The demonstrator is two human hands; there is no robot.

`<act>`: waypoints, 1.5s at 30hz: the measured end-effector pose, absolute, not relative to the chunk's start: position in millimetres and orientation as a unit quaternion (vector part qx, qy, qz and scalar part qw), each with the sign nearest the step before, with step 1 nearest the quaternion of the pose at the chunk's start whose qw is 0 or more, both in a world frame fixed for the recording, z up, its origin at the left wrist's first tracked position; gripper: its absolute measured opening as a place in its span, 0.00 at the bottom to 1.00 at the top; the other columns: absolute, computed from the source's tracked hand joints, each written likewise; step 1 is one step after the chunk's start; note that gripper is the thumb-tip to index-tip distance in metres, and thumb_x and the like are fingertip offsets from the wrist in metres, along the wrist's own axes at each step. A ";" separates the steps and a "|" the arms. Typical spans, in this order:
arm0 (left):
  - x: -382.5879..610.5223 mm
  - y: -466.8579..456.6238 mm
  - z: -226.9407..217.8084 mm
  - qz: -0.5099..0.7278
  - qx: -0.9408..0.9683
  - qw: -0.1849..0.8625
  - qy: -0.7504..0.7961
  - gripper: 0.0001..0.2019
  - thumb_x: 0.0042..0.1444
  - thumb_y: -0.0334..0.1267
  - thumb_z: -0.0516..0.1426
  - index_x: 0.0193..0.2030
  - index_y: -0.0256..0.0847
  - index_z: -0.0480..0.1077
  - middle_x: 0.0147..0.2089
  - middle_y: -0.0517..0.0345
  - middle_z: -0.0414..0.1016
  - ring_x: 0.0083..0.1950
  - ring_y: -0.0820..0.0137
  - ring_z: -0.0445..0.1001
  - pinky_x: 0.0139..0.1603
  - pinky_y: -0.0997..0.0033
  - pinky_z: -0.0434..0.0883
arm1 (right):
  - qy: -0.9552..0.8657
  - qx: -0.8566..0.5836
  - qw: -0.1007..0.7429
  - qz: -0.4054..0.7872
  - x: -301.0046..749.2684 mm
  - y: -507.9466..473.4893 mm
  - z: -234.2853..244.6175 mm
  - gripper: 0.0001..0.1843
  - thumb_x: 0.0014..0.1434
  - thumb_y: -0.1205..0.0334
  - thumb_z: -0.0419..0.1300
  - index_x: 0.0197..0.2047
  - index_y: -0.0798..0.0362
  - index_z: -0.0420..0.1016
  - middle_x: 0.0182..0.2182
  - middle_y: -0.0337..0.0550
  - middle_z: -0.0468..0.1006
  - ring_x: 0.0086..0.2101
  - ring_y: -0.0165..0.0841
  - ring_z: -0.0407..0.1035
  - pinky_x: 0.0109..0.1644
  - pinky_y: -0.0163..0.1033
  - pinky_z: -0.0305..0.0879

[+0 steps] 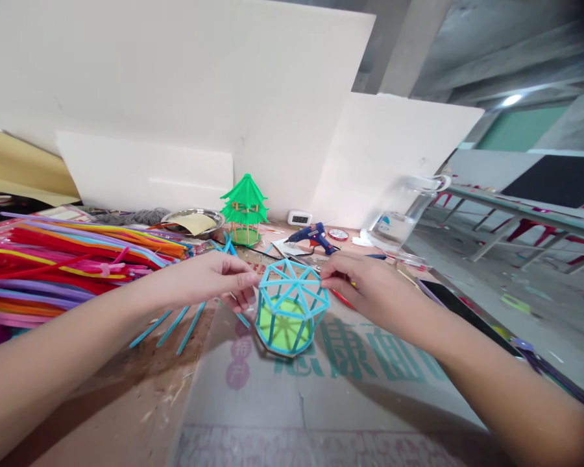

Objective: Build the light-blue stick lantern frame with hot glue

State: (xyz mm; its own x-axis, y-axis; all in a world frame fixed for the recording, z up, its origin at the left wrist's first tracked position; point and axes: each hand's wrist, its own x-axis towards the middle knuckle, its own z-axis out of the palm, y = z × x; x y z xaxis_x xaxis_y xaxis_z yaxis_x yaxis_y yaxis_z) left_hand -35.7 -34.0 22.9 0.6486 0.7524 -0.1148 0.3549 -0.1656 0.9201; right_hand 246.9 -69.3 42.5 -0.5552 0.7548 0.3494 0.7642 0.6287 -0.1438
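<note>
A light blue stick frame (pixel 292 314), shaped like a small cage with a green disc at its base, is held tilted over the table between both hands. My left hand (pixel 219 279) pinches its left rim with thumb and fingertips. My right hand (pixel 360 285) pinches the right rim, and something thin and red shows under its fingers. Loose blue sticks (pixel 175 325) lie on the table below my left wrist.
A heap of coloured pipe cleaners (pixel 63 266) fills the left. Behind stand a green model pagoda (pixel 244 209), a metal bowl (pixel 194 220), a blue glue gun (pixel 314 237), a small clock (pixel 299 218) and a clear jug (pixel 403 217). White boards (pixel 224 110) wall the back; printed cardboard (pixel 360 383) covers the table.
</note>
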 end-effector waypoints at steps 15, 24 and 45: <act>-40.4 -32.6 8.2 0.284 0.937 -0.064 0.191 0.14 0.64 0.34 0.55 0.52 0.50 0.76 0.48 0.55 0.78 0.46 0.70 0.75 0.45 0.75 0.71 | -0.883 -0.433 0.179 0.004 247.3 -67.1 48.6 0.07 0.64 0.68 0.56 0.36 0.51 0.75 0.34 0.40 0.79 0.34 0.32 0.71 0.37 0.34 0.62; -42.7 -32.3 8.6 0.278 0.938 -0.059 0.198 0.14 0.64 0.35 0.54 0.49 0.52 0.78 0.47 0.55 0.78 0.42 0.70 0.76 0.41 0.76 0.71 | -0.886 -0.409 0.217 0.030 260.6 -65.1 52.3 0.10 0.63 0.69 0.55 0.43 0.51 0.76 0.39 0.42 0.80 0.38 0.32 0.72 0.42 0.35 0.64; -42.9 -33.6 10.4 0.263 0.942 -0.095 0.187 0.14 0.65 0.35 0.53 0.52 0.50 0.77 0.47 0.54 0.78 0.43 0.70 0.75 0.43 0.75 0.71 | -0.906 -0.362 0.205 0.075 257.5 -67.5 56.9 0.12 0.67 0.64 0.54 0.48 0.50 0.77 0.41 0.44 0.80 0.39 0.32 0.72 0.44 0.37 0.66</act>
State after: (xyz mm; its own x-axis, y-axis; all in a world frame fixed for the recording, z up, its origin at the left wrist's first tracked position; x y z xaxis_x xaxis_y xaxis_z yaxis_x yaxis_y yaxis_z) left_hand -42.9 -33.6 10.4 0.7919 0.3024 0.5306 0.4023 -0.9120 -0.0806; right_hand 257.5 -67.5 56.9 -0.6545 0.6863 0.3171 0.6251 0.7272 -0.2836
